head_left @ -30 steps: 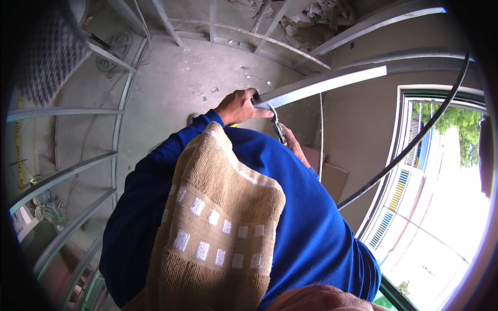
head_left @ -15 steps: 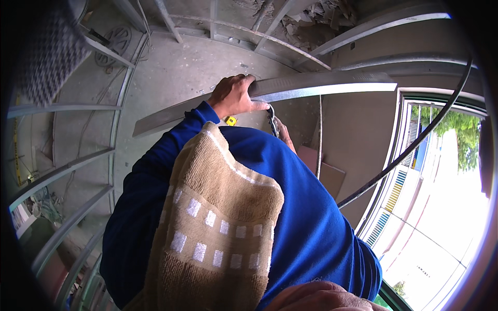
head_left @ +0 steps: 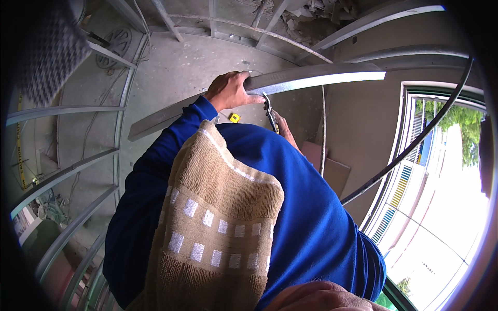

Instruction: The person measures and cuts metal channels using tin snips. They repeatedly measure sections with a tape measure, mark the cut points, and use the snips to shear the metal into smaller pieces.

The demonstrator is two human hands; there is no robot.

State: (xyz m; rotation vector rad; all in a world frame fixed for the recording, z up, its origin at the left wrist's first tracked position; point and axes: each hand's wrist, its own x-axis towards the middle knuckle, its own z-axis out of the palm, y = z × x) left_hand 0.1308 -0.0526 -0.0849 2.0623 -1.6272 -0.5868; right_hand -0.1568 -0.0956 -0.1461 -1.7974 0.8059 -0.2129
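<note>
Both hands work one metal channel (head_left: 311, 79): left hand (head_left: 231, 92) fingers wrap it; right hand (head_left: 284, 136), half hidden, seemingly grips snips (head_left: 268, 110) beneath.

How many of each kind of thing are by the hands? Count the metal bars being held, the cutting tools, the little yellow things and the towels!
Long grey metal channel, gripped by the left hand: 1
Metal snips, in the right hand: 1
Small yellow object on the floor: 1
Tan towel with white squares: 1
Total: 4
</note>
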